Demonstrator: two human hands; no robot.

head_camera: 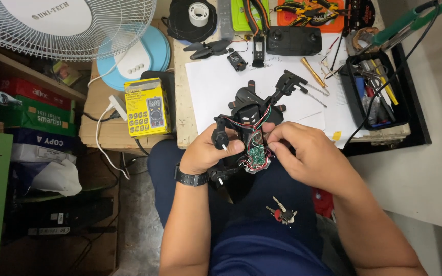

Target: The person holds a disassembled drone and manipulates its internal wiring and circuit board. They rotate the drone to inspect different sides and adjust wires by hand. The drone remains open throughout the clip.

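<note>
A black opened drone frame (254, 105) with red, green and white wires rests over my lap, its far arms reaching over the white paper. My left hand (208, 152), with a black watch on the wrist, grips the frame's near left arm by a motor post. My right hand (303, 151) pinches at the wires beside a small green circuit board (256, 155) hanging from the frame. A bunch of keys (281, 212) lies on my thigh.
On the table (182, 92) lie a white paper sheet (216, 87), a black remote controller (293, 40), loose propellers (210, 48), screwdrivers (313, 72), a black tool tray (374, 92) and pliers on an orange mat (308, 13). A yellow multimeter box (147, 107) and a white fan (72, 25) stand left.
</note>
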